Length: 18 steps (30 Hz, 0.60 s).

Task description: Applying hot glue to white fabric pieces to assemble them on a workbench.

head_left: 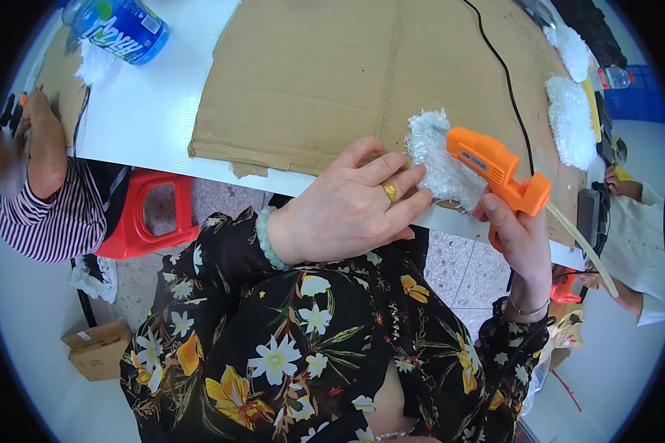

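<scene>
My right hand point(521, 240) is wrapped around the handle of an orange hot glue gun point(495, 166), with a translucent glue stick point(587, 255) sticking out of its back end. The gun's nose points to the upper left, over a shiny white bundle of fibrous, plastic-like strands point(432, 144) at the near edge of the cardboard. My left hand point(351, 203) has its fingers stretched out, with the fingertips against the left side of that bundle. The gun's tip is hard to make out against the white strands.
A large cardboard sheet point(295, 81) covers much of the white table point(177, 66). A black cable point(506, 70) runs across it. Similar white bundles point(571, 122) lie at the right edge. A blue-labelled bottle point(122, 29) stands far left. People sit at both sides, near a red stool point(144, 229).
</scene>
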{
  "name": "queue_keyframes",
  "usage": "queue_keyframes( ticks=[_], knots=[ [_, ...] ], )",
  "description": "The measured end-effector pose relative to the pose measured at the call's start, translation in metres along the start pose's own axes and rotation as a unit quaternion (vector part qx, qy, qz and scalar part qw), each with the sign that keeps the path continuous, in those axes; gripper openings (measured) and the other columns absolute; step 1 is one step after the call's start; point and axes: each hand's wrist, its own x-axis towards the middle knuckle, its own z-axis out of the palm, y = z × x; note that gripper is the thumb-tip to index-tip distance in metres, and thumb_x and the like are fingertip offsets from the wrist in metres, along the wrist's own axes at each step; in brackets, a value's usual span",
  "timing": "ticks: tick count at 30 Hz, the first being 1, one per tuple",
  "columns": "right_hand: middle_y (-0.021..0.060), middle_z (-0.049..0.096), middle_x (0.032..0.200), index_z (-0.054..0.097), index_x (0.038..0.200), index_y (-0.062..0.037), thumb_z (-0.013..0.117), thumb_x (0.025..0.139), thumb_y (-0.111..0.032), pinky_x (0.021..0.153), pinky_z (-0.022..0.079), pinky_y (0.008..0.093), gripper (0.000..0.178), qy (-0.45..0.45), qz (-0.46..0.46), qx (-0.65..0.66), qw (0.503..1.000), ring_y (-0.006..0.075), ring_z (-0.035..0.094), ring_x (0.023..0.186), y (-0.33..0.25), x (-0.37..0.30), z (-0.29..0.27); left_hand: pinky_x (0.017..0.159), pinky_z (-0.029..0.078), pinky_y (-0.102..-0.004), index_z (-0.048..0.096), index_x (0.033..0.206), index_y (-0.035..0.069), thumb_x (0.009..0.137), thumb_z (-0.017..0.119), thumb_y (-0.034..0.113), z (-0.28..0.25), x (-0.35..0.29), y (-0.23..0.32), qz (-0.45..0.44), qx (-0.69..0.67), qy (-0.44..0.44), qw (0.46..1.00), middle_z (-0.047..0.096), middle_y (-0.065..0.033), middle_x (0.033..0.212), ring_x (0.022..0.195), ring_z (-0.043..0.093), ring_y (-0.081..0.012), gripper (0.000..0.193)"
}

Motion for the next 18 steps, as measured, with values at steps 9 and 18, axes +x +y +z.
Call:
queue_keyframes(
  ticks=[9,18],
  knots=[
    [0.0042,0.061,0.076,0.056,0.096,0.0,0.058,0.091,-0.021,0.066,0.045,0.0245,0.022,0.021,0.004,0.02,1.0,0.0099,0.056,0.071,0.0001,-0.0002,0.0006,0.089,0.042,-0.0437,0.059,0.107,0.008,0.069,0.072,0.032,-0.0023,0.0,-0.0006,-0.001,0.0,-0.009,1.0,0.062,-0.0095,0.113,0.1,0.057,-0.0259,0.047],
    [0.0048,0.061,0.078,0.056,0.099,0.0007,0.058,0.091,-0.02,0.066,0.046,0.0248,0.023,-0.005,0.006,0.003,1.0,0.0103,0.056,0.072,-0.0037,0.0004,0.0038,0.09,0.041,-0.0437,0.059,0.106,0.008,0.071,0.071,0.032,-0.0008,-0.0003,-0.0019,0.001,0.003,-0.006,1.0,0.062,-0.0094,0.114,0.1,0.057,-0.0258,0.045]
  ],
)
